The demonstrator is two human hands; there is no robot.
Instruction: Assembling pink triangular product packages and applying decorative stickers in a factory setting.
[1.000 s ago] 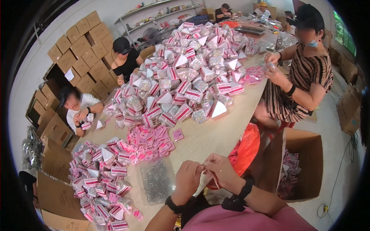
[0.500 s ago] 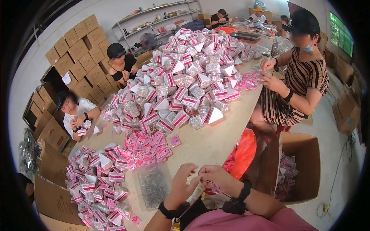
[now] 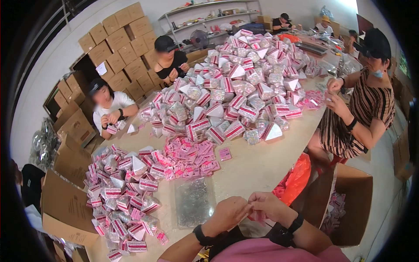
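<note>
At the near edge of the table, my left hand (image 3: 230, 211) and my right hand (image 3: 269, 206) meet at the fingertips. Part of a small pink card (image 3: 259, 215) shows below my right fingers, which are closed on it. My left fingers are pinched together, and whatever they hold is hidden. Just left of my hands lies a shallow clear tray (image 3: 178, 212) of fine dark, thin pieces, too small to name. Beyond it spreads a heap of pink cards (image 3: 190, 158), with one loose card (image 3: 224, 154) beside it.
Clear packets with pink-and-white labels form a large mound (image 3: 235, 94) mid-table and a smaller heap (image 3: 126, 187) at left. An orange-red bag (image 3: 299, 177) and an open carton (image 3: 355, 192) stand right. Co-workers sit around the table (image 3: 244, 168); cartons (image 3: 126, 54) are stacked behind.
My left hand's fingers, spread before, have closed in against my right hand. The pink card has shifted down behind my right fingers. The whole view has swung left.
</note>
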